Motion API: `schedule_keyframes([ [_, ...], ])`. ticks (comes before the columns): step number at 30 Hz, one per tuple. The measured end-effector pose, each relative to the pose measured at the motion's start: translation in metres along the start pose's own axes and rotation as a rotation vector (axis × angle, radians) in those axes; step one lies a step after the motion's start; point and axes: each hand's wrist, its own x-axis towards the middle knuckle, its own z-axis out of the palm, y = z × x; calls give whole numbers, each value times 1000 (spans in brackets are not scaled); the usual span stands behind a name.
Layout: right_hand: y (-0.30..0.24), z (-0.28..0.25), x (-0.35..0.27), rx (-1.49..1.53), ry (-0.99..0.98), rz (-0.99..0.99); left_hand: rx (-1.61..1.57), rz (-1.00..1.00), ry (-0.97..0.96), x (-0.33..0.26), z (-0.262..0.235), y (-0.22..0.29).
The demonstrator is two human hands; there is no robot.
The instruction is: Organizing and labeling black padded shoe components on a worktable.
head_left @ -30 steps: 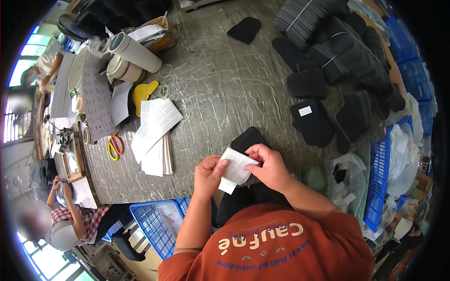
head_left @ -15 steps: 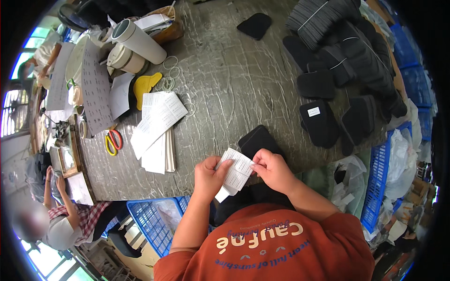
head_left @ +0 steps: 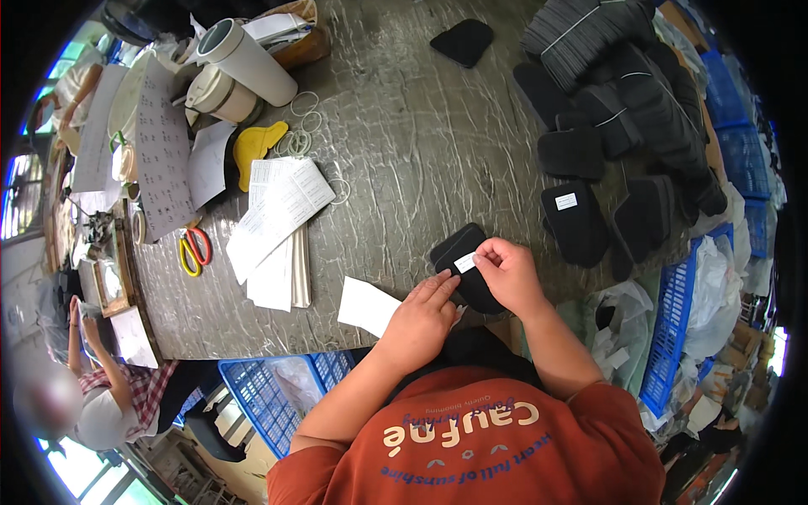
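Note:
A small white sticker label [head_left: 464, 263] is pinched between the thumb and forefinger of my right hand [head_left: 507, 273], low over a black fabric pad [head_left: 459, 242] with rounded corners. The pad lies near the table's front edge; the hands partly cover it. My left hand [head_left: 418, 324] keeps hold of a white label sheet [head_left: 364, 305], whose blank side sticks out to the left from under the palm. The fingertips of this hand reach the pad's left edge beside the label; its thumb is hidden.
More label sheets [head_left: 282, 223] lie at left, near red-and-yellow scissors [head_left: 194, 252], rubber bands [head_left: 295, 143] and a white tumbler [head_left: 252, 63]. Bundled black pads [head_left: 644, 101] are piled at right; one pad [head_left: 575, 223] bears a label. Another person [head_left: 118, 391] sits at far left.
My right hand has drawn a label away from the sheet and brought it over the pad. My left hand has turned over with the sheet and moved right, fingertips onto the pad.

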Motion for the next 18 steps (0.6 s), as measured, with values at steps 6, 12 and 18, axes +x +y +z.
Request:
schedule_keyframes([
  [6, 4, 3, 3, 23, 30, -3, -17, 3, 8, 2, 0, -1],
  [12, 1, 5, 3, -50, 58, -42, -1, -27, -4, 1, 1, 0],
  [18, 4, 7, 3, -72, 111, -65, 103, -45, -60, 3, 4, 3],
])
